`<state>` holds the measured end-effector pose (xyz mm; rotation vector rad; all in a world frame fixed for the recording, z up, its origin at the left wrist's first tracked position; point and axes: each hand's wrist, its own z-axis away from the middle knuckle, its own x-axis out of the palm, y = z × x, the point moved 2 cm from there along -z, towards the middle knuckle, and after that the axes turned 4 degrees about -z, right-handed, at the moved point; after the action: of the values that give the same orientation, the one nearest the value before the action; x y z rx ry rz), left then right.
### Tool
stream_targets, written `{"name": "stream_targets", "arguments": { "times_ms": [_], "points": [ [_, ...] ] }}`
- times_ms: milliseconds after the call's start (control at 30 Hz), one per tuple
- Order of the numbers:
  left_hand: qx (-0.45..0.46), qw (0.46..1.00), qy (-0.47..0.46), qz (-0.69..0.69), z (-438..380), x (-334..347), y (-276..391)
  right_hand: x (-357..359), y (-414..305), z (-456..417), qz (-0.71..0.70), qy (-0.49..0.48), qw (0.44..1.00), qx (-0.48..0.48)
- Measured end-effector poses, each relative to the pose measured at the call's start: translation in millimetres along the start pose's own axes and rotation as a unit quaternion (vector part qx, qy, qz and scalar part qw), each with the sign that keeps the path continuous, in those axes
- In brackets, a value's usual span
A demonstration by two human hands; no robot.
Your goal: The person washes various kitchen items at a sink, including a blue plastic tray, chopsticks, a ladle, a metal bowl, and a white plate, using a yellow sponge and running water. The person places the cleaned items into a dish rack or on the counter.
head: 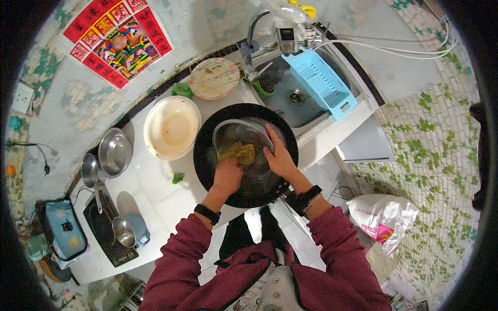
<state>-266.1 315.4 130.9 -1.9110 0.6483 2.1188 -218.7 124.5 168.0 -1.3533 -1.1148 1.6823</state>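
Note:
A black wok (202, 171) sits at the counter's front edge, left of the sink. Inside it is a round, see-through or shiny lid or bowl (243, 121); which of the two I cannot tell. My right hand (281, 155) grips its right rim, thumb inside. My left hand (228, 177) is closed on a yellowish cloth (246, 154) and presses it against the inner surface of this round piece. The fingertips of my left hand are partly hidden by the cloth and blur.
A cream basin (172, 128) and a soiled plate (214, 79) stand beyond the wok. The sink (278, 99) holds a blue plastic basket (323, 83). Metal bowls (115, 151), a ladle (98, 198) and an induction cooker (105, 229) lie left. A green leaf piece (178, 178) is on the counter.

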Motion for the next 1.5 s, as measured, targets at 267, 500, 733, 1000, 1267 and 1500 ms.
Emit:
{"name": "stream_targets", "arguments": {
  "times_ms": [267,500,733,1000,1267,1500],
  "points": [
    [-0.173,0.974,0.134,0.063,8.0,-34.1,38.7,-30.5,-43.2,13.0,0.183,0.023,0.969,-0.162],
    [-0.299,0.941,0.115,0.108,45.1,-34.2,125.6,-62.3,-11.0,15.4,0.132,-0.017,0.984,-0.121],
    [-0.304,0.918,0.209,0.147,63.3,1.0,164.3,-71.2,-1.6,10.8,0.159,-0.026,0.982,-0.094],
    [-0.316,0.903,0.243,0.159,50.1,14.5,169.6,-84.7,7.8,-18.3,0.191,-0.068,0.946,-0.251],
    [-0.4,0.879,0.195,0.173,38.4,3.5,181.9,-81.4,13.8,-40.5,0.111,-0.175,0.958,-0.197],
    [-0.479,0.847,0.173,0.155,9.2,-3.8,186.7,-72.9,14.3,-49.5,0.154,-0.286,0.936,-0.136]
  ]
}}
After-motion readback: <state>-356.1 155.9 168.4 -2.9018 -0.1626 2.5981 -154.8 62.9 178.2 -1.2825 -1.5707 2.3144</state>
